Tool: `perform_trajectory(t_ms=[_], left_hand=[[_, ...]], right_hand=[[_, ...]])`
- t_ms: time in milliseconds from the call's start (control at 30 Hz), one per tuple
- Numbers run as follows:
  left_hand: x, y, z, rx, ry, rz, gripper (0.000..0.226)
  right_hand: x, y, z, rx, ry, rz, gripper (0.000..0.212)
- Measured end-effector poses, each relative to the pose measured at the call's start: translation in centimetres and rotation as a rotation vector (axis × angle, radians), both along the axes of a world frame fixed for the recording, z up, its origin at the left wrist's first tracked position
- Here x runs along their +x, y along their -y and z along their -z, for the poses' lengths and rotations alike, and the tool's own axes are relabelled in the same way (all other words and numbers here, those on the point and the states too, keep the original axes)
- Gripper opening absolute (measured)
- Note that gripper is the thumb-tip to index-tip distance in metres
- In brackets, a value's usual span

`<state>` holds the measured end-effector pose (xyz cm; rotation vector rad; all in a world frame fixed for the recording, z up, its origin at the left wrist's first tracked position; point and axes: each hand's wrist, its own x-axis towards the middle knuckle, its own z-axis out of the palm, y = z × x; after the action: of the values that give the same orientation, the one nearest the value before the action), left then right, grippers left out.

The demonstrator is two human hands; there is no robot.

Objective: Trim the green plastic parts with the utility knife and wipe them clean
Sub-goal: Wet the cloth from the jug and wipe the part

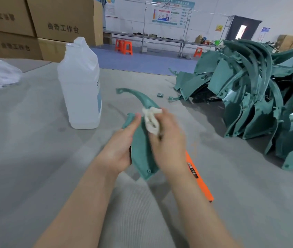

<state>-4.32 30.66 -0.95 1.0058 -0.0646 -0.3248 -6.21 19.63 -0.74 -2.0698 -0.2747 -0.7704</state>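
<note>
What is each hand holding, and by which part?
The left hand grips the green plastic part by the left edge of its wide end. The right hand holds a bunched white cloth, pressed on the part's face.

Entry, as my remote feed shows it: one person, two limbs in view.
- Left grip (122,145): bare hand, sharp outline, thumb and finger lines distinct.
- Right grip (167,140): bare hand, blurred, fingers hard to tell apart.
- Behind each grip: left forearm (81,203) and right forearm (201,212), both bare from wrist back to the frame's lower edge.
</note>
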Motion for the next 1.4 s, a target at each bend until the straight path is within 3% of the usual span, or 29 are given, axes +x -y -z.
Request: perform_trajectory(t_ms=[100, 200, 267, 400, 600, 800, 900, 967, 1167, 1300, 1400], left_hand=[[0.6, -1.2, -0.2, -0.158, -0.031, -0.039, 0.05], [0.9, -2.2, 0.0, -0.221, -0.057, -0.061, 0.057], [0.8, -2.0, -0.1, -0.273, -0.051, -0.029, 0.058], [0.5, -0.7, -0.2, -0.201, -0.008, -0.012, 0.067], [0.8, -1.2, -0.4, -0.358, -0.132, -0.019, 0.053], [0.7, -0.5, -0.2, -0.322, -0.083, -0.088, 0.051], [1.0, -0.7, -0.2, -0.358, -0.103, -0.106, 0.05], [1.0, -0.9, -0.3, -0.374, -0.1, -0.114, 0.051], [0.5, -0.4, -0.5, -0.304, -0.087, -0.055, 0.053], [0.9, -0.9, -0.7, -0.361, -0.054, -0.107, 0.056], [0.9, -0.8, -0.8, -0.362, -0.055, -0.134, 0.055]], right_hand=[[-1.4, -3.3, 0.8, -0.152, -0.004, -0.184, 0.045], [-1.9, -3.3, 0.9, -0.236, -0.03, -0.341, 0.046], [-1.1, -2.1, 0.8, -0.236, -0.033, -0.279, 0.05], [0.1, 0.1, 1.1, -0.042, -0.131, 0.024, 0.047], [-2.4, -1.6, 1.8, -0.126, -0.028, -0.363, 0.036], [-1.1, 1.2, 1.4, -0.047, -0.02, -0.019, 0.031], [-2.2, 0.1, 1.9, -0.07, -0.054, -0.322, 0.033], [-2.4, 0.7, 1.8, -0.065, -0.085, -0.414, 0.032], [-1.0, 2.2, 1.2, 0.003, 0.001, 0.019, 0.032], [-2.3, 1.0, 1.6, -0.126, 0.027, -0.391, 0.033], [-2.2, 2.5, 1.2, -0.152, -0.001, -0.389, 0.029]])
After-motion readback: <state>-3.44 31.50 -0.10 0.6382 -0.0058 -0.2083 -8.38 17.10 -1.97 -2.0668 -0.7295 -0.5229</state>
